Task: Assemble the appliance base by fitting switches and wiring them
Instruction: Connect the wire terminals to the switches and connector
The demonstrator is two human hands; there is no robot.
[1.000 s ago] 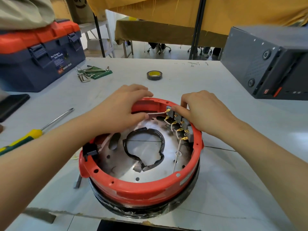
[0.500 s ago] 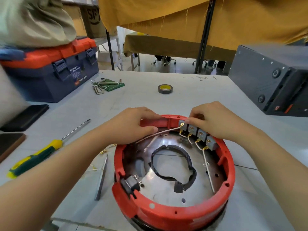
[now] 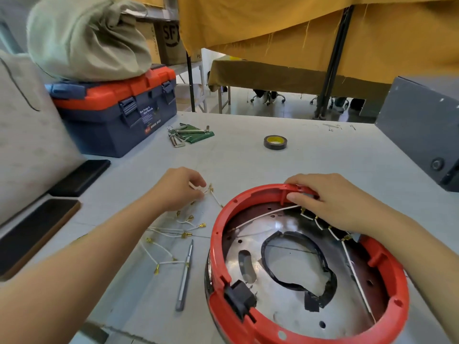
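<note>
- Left hand (image 3: 177, 188) has its grip pinched on one thin white wire with brass spade terminals (image 3: 210, 191), picked from the loose bundle of white terminal wires (image 3: 171, 234) that lies on the pale grey bench (image 3: 248, 165) just left of the base
- Right hand (image 3: 330, 198) rests on the far rim of the round red plastic appliance base (image 3: 308, 328), its grip curled over the rim edge, thumb inside and fingers on top
- Beneath that right hand a row of switches with brass tabs and short white links (image 3: 320, 220) sits along the inner wall; the hand hides most of it
- A long white wire (image 3: 263, 217) runs across the inside of the base from the switch row toward the left wall
- The base stands on the near right part of the bench, with a shiny metal floor plate (image 3: 285, 301) and a ring of black tape (image 3: 298, 261) at its middle
- A black block (image 3: 239, 295) is clipped on the near left rim
- A slim grey metal tool (image 3: 185, 274) lies between wires and base
- Further back sit a roll of dark tape with yellow core (image 3: 275, 142), hex keys on a green pouch (image 3: 190, 134) and a blue toolbox with orange lid (image 3: 116, 110)
</note>
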